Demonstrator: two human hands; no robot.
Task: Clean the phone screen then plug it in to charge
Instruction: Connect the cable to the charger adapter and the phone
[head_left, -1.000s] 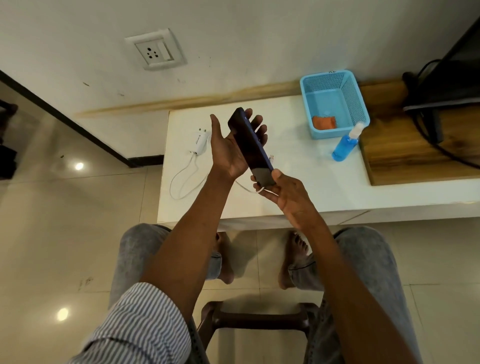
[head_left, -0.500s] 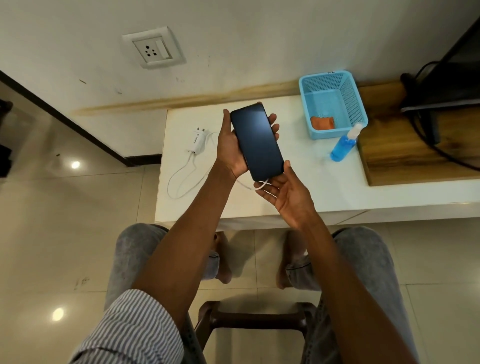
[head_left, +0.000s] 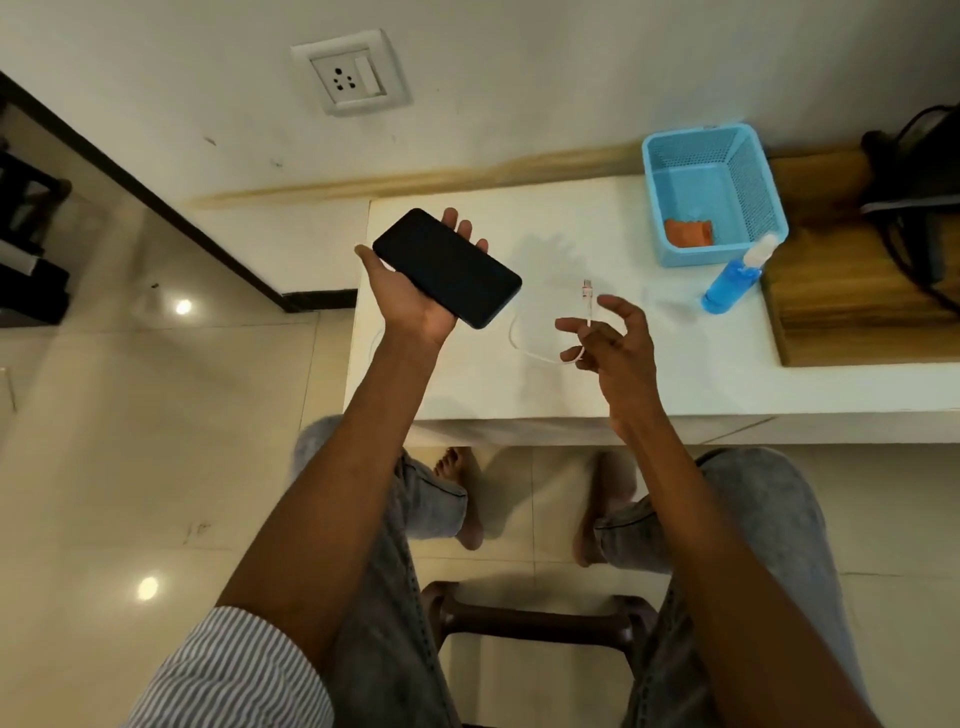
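lying screen-up in the left hand (head_left: 415, 301), the phone (head_left: 447, 267): dark glass, tilted, thumb along its left edge and fingertips curled up past its far edge, so cupped and held rather than laid flat. hanging above the left end of the white table (head_left: 675, 374), with that table's corner just behind it. set in the wall up and left of the table, a white socket plate (head_left: 350, 78). trailing across the tabletop to the right of the phone, a white charging cable (head_left: 524, 348), looping toward the right hand (head_left: 613, 343). pinched there between thumb and fingers, just below the plug (head_left: 587, 293), which points upward, well apart from the phone; remaining fingers spread loosely. standing at the table's far right side, a blue basket (head_left: 660, 171) with an orange cloth (head_left: 688, 232) in its near corner. leaning just beside the basket's near right corner, a blue spray bottle (head_left: 730, 286) with a white top. below the table edge, grey jeans, bare feet and a dark stool on pale floor tiles.
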